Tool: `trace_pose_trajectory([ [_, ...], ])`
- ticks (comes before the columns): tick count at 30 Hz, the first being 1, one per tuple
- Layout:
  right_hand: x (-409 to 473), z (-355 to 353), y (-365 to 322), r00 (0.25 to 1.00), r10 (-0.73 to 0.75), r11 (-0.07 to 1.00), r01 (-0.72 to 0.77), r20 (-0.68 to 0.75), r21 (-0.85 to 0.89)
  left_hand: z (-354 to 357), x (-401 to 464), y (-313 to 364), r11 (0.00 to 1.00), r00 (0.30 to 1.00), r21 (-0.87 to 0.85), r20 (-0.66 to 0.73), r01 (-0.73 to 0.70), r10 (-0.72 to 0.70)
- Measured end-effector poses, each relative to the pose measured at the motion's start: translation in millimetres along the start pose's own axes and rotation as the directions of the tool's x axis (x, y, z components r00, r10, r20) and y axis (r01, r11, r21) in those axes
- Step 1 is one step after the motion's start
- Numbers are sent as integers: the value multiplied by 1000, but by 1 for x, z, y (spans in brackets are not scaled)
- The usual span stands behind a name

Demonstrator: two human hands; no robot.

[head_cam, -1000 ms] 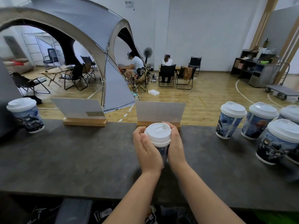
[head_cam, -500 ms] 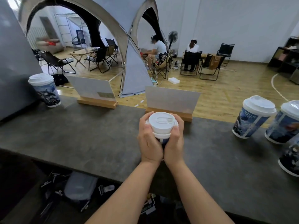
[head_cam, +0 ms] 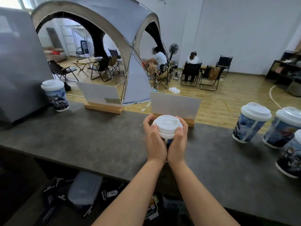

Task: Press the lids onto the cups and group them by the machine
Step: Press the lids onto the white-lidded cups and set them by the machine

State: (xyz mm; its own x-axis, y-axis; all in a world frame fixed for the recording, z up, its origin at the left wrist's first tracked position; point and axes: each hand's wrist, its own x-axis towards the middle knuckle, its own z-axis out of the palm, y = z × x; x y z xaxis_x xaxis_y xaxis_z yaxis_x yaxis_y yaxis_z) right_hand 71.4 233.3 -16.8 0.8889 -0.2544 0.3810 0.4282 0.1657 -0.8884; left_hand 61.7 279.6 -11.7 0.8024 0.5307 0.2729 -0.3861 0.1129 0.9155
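A printed paper cup with a white lid point(head_cam: 167, 126) stands at the middle of the dark counter point(head_cam: 91, 141). My left hand point(head_cam: 154, 141) and my right hand point(head_cam: 178, 141) wrap around it from both sides, so most of its wall is hidden. Another lidded cup point(head_cam: 55, 95) stands at the far left, next to the grey machine point(head_cam: 17, 66). Three lidded cups stand at the right: one point(head_cam: 250, 123) nearest the middle, a second point(head_cam: 284, 128) behind it, a third point(head_cam: 291, 154) at the frame's edge.
Two white sign cards in wooden bases point(head_cam: 102, 98) point(head_cam: 175, 106) stand along the counter's far edge. Beyond are a grey tent point(head_cam: 114, 30), folding chairs and two seated people. Bags and clutter lie below the counter's near edge point(head_cam: 84, 190).
The view has swung left and down, bringing the machine and the left cup closer in. My hands have kept their hold on the middle cup; it has stayed in place on the counter.
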Motion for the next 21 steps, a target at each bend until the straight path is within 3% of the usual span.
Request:
trace_pose_trajectory([
  [3, -8, 10, -1, 998, 37, 998, -39, 51, 52, -17, 1, 2, 1000, 999, -2, 48, 15, -15],
  [7, -26, 55, -1, 994, 45, 991, -57, 102, 119, -71, 21, 11, 953, 987, 254, 34, -163, 159],
  [10, -42, 107, 1, 976, 23, 993, -47, 217, 106, -128, 54, 21, 988, 991, 101, 78, -120, 113],
  [13, -58, 165, 12, 910, 18, 1000, -8, 413, -25, -198, 93, 30, 996, 994, -62, 85, -68, 73],
  [17, -75, 252, 35, 793, 34, 981, 89, 608, -170, -294, 141, 41, 995, 996, -42, 8, -93, 93],
  [21, -85, 335, 60, 787, 43, 971, 111, 616, -210, -369, 183, 44, 995, 995, 11, -14, -103, 104],
])
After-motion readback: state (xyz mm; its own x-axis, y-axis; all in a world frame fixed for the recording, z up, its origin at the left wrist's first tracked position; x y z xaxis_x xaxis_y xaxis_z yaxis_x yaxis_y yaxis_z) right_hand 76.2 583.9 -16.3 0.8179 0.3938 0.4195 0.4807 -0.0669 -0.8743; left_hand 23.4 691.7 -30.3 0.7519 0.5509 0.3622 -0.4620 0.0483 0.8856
